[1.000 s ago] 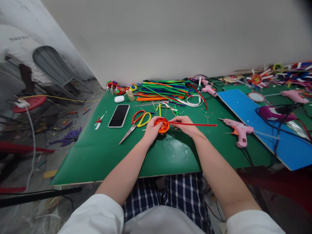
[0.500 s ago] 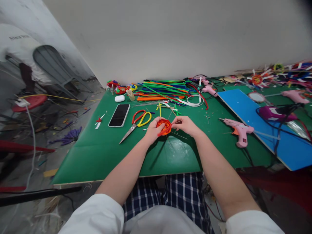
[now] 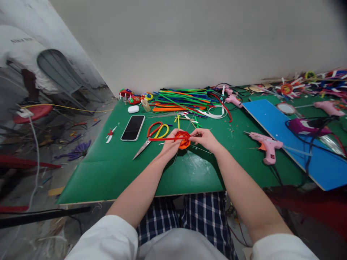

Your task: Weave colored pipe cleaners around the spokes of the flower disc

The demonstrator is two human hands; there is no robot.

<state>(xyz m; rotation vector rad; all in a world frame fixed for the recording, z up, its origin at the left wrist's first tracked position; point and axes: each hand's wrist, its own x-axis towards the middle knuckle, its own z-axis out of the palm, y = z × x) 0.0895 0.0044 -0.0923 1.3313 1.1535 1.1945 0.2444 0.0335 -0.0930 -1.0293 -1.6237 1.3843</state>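
Note:
My left hand (image 3: 169, 142) and my right hand (image 3: 204, 138) meet over the green table (image 3: 108, 169), both closed on a small round orange-red woven disc (image 3: 184, 139) with thin wire spokes sticking out. A red strip (image 3: 161, 139) runs from the disc leftwards across my left hand's fingers. My right hand pinches the disc's right edge. Red-and-yellow-handled scissors (image 3: 154, 133) lie just left of my left hand, next to a black phone (image 3: 132, 127).
A heap of coloured strips (image 3: 184, 99) lies at the table's back. A pink glue gun (image 3: 265, 146) rests to the right, by a blue board (image 3: 284, 133) with a purple glue gun (image 3: 306, 124). A white earbud case (image 3: 133, 109) sits behind the phone. Stools and clutter stand on the floor at left.
The red strip, which stuck out to the right a second ago, has been swung round the disc and now points left. Both hands stayed on the disc.

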